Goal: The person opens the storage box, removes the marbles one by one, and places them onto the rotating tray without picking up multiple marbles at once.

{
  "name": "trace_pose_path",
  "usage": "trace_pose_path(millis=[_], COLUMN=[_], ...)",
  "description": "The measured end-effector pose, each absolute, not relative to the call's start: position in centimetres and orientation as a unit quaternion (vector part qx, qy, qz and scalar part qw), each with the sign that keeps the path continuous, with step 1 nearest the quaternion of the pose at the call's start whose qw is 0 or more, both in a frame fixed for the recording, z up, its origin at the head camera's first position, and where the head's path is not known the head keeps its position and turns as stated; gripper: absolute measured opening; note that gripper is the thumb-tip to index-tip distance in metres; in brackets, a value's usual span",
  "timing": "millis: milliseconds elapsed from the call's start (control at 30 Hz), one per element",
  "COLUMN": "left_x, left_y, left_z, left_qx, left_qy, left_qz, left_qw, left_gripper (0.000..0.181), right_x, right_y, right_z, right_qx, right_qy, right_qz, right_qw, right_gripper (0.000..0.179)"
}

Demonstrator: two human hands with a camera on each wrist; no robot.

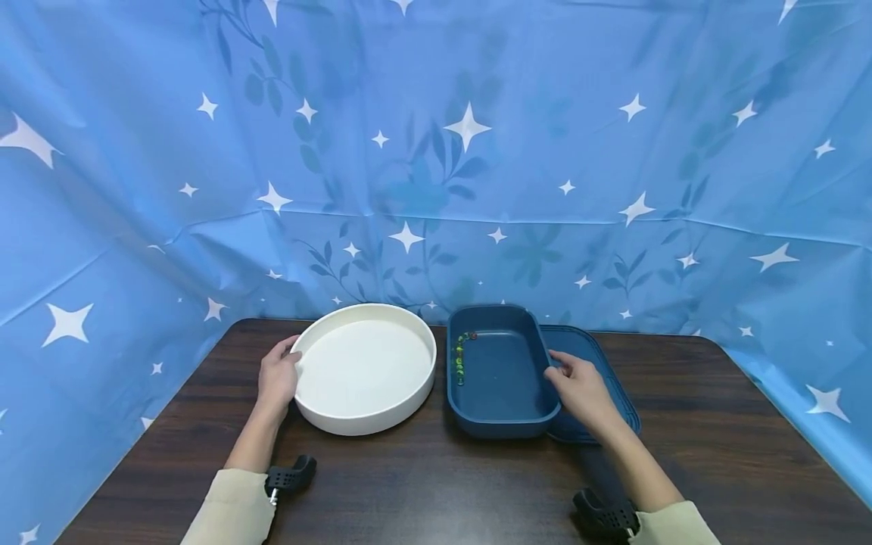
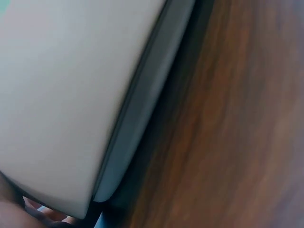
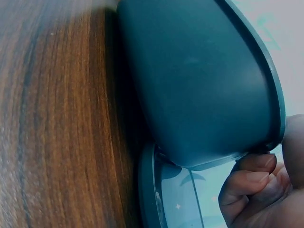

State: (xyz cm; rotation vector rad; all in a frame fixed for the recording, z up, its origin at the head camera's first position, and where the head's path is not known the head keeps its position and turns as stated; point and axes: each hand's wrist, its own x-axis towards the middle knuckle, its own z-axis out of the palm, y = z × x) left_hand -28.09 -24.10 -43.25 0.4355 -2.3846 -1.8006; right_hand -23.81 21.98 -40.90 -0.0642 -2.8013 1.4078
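Observation:
A round white tray (image 1: 364,363) with a low rim is on the left half of the dark wooden table. My left hand (image 1: 277,375) grips its rim at the left side; the left wrist view shows the tray's pale wall (image 2: 71,95) close up. Beside the tray, to its right, is a deep blue rectangular container (image 1: 504,378). A string of small green beads with a red end (image 1: 459,361) lies along its left inner side. With thumb and curled fingers, my right hand (image 1: 579,386) pinches the container's right rim, as the right wrist view (image 3: 256,185) also shows.
A flat blue lid (image 1: 606,367) lies partly under the container's right side. The wooden table (image 1: 409,492) extends in front and to both sides. A blue curtain with white stars (image 1: 436,151) hangs right behind the table's far edge.

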Motion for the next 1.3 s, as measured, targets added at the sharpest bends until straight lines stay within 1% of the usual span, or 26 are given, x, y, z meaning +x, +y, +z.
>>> trace_pose_path(millis=[167, 333, 533, 633, 767, 900, 1167, 1300], left_x=[-28.3, -28.5, -28.6, -28.7, -28.7, -28.2, -27.6, -27.7], left_y=[-23.2, -23.0, -23.1, -23.0, -23.1, -23.6, -24.7, -24.8], left_z=[-43.7, -44.5, -44.9, -44.9, -44.9, -45.3, -45.3, -45.1], left_qx=[0.137, 0.113, 0.088, 0.084, 0.088, 0.104, 0.114, 0.111], left_qy=[-0.782, -0.762, -0.75, -0.751, -0.753, -0.751, -0.752, -0.751], left_qz=[-0.603, -0.634, -0.65, -0.649, -0.646, -0.645, -0.641, -0.642], left_qw=[0.076, 0.073, 0.084, 0.087, 0.09, 0.094, 0.104, 0.106], left_gripper=[0.051, 0.053, 0.06, 0.062, 0.063, 0.064, 0.064, 0.063], right_x=[-23.6, -23.1, -21.9, -21.4, -21.5, -22.7, -24.7, -25.4], right_y=[23.1, 24.0, 24.2, 23.9, 22.7, 20.6, 16.8, 15.5], right_z=[-40.7, -39.8, -38.0, -37.2, -36.1, -35.6, -36.7, -37.2], right_qx=[-0.016, 0.0, 0.013, 0.029, 0.064, 0.092, 0.148, 0.157], right_qy=[-0.91, -0.934, -0.937, -0.93, -0.922, -0.917, -0.911, -0.917], right_qz=[0.413, 0.354, 0.33, 0.342, 0.367, 0.38, 0.384, 0.366], right_qw=[0.004, 0.049, 0.116, 0.13, 0.109, 0.08, 0.017, -0.011], right_gripper=[0.063, 0.069, 0.058, 0.052, 0.045, 0.038, 0.029, 0.026])
